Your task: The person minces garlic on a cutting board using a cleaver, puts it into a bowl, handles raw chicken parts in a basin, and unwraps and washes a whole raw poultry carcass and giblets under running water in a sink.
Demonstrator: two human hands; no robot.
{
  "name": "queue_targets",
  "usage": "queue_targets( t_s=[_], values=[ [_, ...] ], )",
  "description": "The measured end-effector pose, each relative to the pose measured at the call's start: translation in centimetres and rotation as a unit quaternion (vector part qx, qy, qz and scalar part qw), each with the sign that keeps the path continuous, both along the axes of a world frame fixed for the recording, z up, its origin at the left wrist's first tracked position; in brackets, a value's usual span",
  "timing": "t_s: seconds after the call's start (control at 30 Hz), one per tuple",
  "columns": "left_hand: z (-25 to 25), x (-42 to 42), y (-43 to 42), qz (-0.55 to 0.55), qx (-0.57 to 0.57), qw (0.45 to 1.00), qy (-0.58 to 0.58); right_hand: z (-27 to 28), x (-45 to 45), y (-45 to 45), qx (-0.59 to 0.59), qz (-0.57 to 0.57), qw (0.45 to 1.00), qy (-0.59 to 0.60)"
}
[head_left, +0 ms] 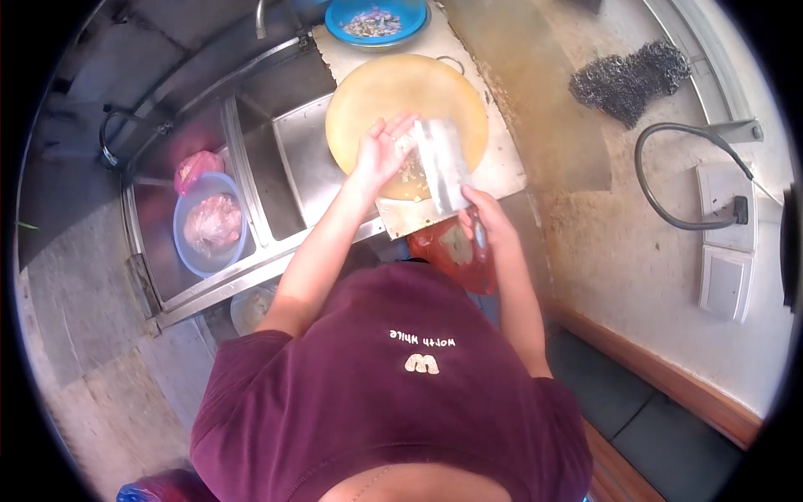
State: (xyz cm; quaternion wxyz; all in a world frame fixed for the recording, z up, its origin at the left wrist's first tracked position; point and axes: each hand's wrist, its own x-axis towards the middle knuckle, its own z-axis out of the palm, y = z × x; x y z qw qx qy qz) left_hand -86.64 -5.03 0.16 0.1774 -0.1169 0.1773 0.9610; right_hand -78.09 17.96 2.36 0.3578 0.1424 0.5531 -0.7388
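My right hand (487,216) is closed round the handle of a cleaver (446,163), whose broad blade lies over the right part of a round yellow cutting board (360,100). Beside the blade, my left hand (386,152) is palm up over the board, its fingers apart and slightly curled, with pale chopped bits on or against them. More chopped pieces (410,174) lie on the board between my left hand and the blade. Whether the left fingers grip any of the bits is too small to tell.
Behind the board stands a blue bowl (337,25) of chopped food. At the left, a steel sink (288,180) holds a blue-rimmed bowl (181,243) with bagged meat and a pink bag (198,170). A red bag (468,263) hangs below the counter; a cable (640,171) is at right.
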Motion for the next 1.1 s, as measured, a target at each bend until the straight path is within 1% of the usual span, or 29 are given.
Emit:
queue_targets(
  t_s=[0.03,0.07,0.1,0.13,0.17,0.2,0.23,0.27,0.4,0.47,0.5,0.6,0.63,0.7,0.73,0.83,0.9,0.93,1.0,1.1],
  values=[
    [-0.2,-0.6,0.1,0.045,-0.119,0.992,0.016,0.2,-0.2,1.0,0.050,-0.005,0.999,0.010],
    [-0.5,-0.7,0.2,0.087,-0.237,0.967,0.030,0.4,-0.2,1.7,0.100,-0.010,0.995,0.019],
    [-0.1,-0.2,0.0,0.092,-0.414,0.898,0.120,1.0,-0.7,1.8,0.164,-0.005,0.984,0.063],
    [-0.7,0.4,0.0,0.085,-0.498,0.844,0.182,1.4,-1.6,1.9,0.227,-0.001,0.968,0.107],
    [-1.6,0.9,0.0,0.076,-0.574,0.778,0.244,-0.2,-2.9,2.4,0.300,0.019,0.941,0.158],
    [-2.3,1.4,0.2,0.066,-0.641,0.702,0.303,-1.4,-4.1,2.3,0.428,0.041,0.863,0.267],
    [-2.5,1.7,0.4,0.075,-0.648,0.698,0.296,-2.3,-5.3,1.6,0.541,0.063,0.754,0.367],
    [-2.8,1.9,0.5,0.084,-0.655,0.693,0.288,-3.1,-5.7,1.0,0.635,0.082,0.620,0.453],
    [-3.9,2.3,-0.2,0.140,-0.669,0.687,0.249,-2.2,-4.7,-3.2,0.636,0.149,0.613,0.444],
    [-4.0,2.6,-0.8,0.185,-0.660,0.701,0.199,-2.2,-3.1,-4.7,0.628,0.196,0.608,0.444],
    [-4.1,2.6,-1.0,0.208,-0.653,0.707,0.176,-2.1,-2.4,-5.0,0.609,0.196,0.615,0.461],
    [-4.8,2.8,-1.7,0.219,-0.685,0.674,0.170,-0.8,-3.2,-4.8,0.566,0.203,0.643,0.474],
    [-4.8,2.9,-1.8,0.223,-0.686,0.674,0.161,-0.7,-4.6,-4.5,0.576,0.235,0.639,0.453],
    [-4.8,2.9,-1.5,0.228,-0.687,0.674,0.148,-0.7,-8.0,-5.3,0.564,0.229,0.618,0.498],
    [-4.8,3.0,-1.3,0.238,-0.679,0.680,0.140,-0.7,-9.4,-5.5,0.561,0.222,0.606,0.518],
    [-4.5,2.7,-1.3,0.272,-0.660,0.691,0.112,-1.8,-11.7,-6.9,0.546,0.251,0.571,0.559],
    [-4.8,3.1,-1.8,0.294,-0.657,0.689,0.081,-1.7,-10.8,-6.6,0.533,0.278,0.568,0.562],
    [-4.5,3.3,-2.0,0.306,-0.638,0.704,0.065,-1.4,-9.9,-6.4,0.527,0.294,0.565,0.563],
    [-4.2,3.3,-2.3,0.330,-0.594,0.733,0.033,-1.6,-7.2,-5.4,0.519,0.290,0.568,0.569],
    [-5.0,3.3,-2.8,0.292,-0.610,0.735,0.052,-1.1,-4.5,-4.3,0.523,0.273,0.581,0.561]
  ],
)
